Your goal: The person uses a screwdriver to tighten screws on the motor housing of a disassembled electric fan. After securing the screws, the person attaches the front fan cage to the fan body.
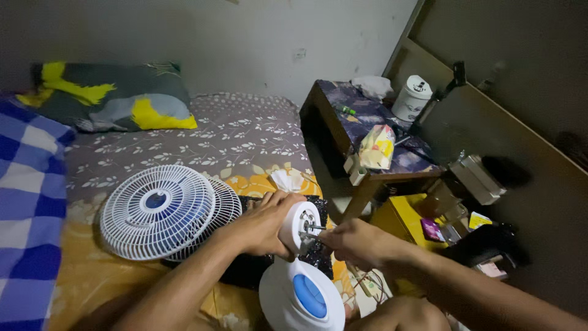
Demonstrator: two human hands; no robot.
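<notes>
At lower centre, the white fan motor housing (298, 225) is being grasped by the left hand (260, 227); its shaft (316, 228) is being pinched by the right hand (355, 244), beside 2 fan grilles (160, 211).

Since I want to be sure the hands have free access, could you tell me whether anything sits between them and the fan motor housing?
Nothing visible does. The left hand already grips the white motor housing, and the right hand touches its metal shaft. The fan grilles lie apart on the bed.

Dim room, corners in shadow; wide-angle bending at edges, mild softness.
</notes>
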